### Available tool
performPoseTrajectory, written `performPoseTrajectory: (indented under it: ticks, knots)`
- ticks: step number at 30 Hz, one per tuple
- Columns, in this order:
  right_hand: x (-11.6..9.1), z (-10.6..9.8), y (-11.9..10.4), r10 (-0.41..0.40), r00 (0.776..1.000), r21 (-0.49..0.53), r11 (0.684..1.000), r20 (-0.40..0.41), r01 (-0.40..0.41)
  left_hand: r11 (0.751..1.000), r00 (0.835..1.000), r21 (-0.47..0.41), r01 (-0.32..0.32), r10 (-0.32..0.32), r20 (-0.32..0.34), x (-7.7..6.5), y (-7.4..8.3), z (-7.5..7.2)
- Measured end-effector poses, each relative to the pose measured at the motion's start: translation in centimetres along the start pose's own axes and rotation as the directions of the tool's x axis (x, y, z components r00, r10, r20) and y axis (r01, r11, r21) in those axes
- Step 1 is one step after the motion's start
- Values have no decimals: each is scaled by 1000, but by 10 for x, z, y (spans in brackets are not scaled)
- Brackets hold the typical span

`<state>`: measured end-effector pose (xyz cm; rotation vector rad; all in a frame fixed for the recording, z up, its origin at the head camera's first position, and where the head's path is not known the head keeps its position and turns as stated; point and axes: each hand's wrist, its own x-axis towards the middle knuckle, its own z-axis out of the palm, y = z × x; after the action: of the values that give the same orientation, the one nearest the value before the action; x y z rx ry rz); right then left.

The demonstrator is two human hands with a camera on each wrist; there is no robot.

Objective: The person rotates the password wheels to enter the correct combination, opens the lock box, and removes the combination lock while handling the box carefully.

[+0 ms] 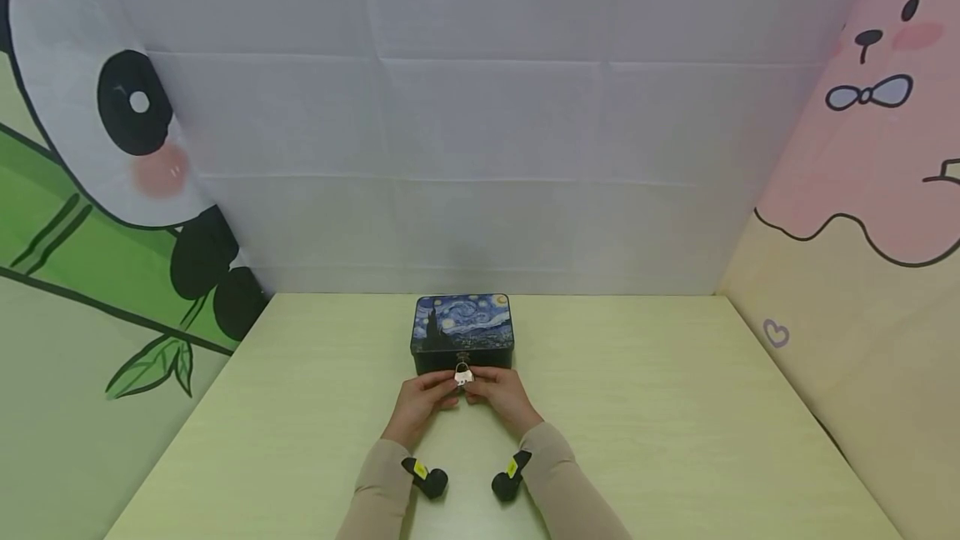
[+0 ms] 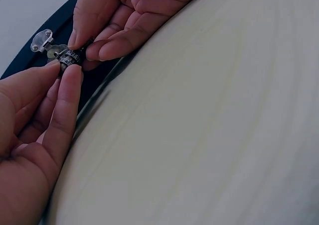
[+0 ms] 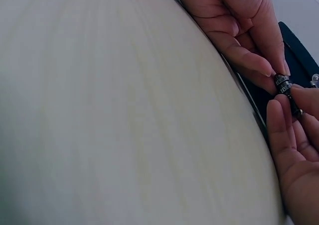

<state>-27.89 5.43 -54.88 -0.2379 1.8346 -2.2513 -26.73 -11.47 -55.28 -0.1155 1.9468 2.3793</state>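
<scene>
A small combination padlock (image 1: pixel 463 376) with numbered dials hangs at the front latch (image 2: pixel 45 41) of a dark tin box (image 1: pixel 462 323), whose lid bears a swirling blue night-sky painting. From the left, my left hand (image 1: pixel 422 405) pinches the padlock between thumb and fingers. My right hand (image 1: pixel 507 395) pinches its other side. In the left wrist view, the dials (image 2: pixel 70 58) show between both sets of fingertips, the digits too small to read surely. The right wrist view also shows the padlock (image 3: pixel 284 85) between the two hands. The box's lid is down.
The box stands on a pale wooden table (image 1: pixel 645 407), near its back edge. Behind rises a white cloth backdrop (image 1: pixel 480 123). Cartoon-printed walls flank the table, with a panda on the left and a pink figure (image 1: pixel 862 148) on the right. Black wrist cameras (image 1: pixel 433 483) sit on both sleeves.
</scene>
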Motion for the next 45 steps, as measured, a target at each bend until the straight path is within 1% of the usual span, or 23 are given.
performPoseTrajectory:
  ticks: [7, 14, 19, 30, 34, 40, 42, 45]
  knots:
    - [-1, 0, 0, -6, 1000, -5, 1000, -7, 6, 1000, 1000, 3, 4, -4, -5, -1, 1, 1]
    - [-20, 8, -29, 3, 1000, -22, 1000, -1, -3, 1000, 1000, 3, 8, -8, 0, -2, 0, 0]
    - [-21, 8, -29, 1, 1000, -23, 1000, -4, -1, 1000, 1000, -5, 9, -9, 2, -3, 0, 0]
    - [-21, 9, -31, -4, 1000, -18, 1000, -12, 4, 1000, 1000, 12, 8, -8, -6, -4, 3, 1]
    - [-18, 8, -29, 5, 1000, -23, 1000, -12, -5, 1000, 1000, 14, 6, -6, -3, -4, 3, 1]
    - [-6, 2, -9, 8, 1000, -20, 1000, 0, -8, 1000, 1000, 8, -13, 13, 18, -4, 2, -1]
    - [-4, 1, -6, 5, 1000, -17, 1000, 0, -5, 1000, 999, 3, -26, 26, 35, -4, 1, -2]
    - [-4, 1, -4, -4, 1000, -19, 1000, 0, 4, 1000, 999, -4, -23, 23, 39, -4, 1, -2]
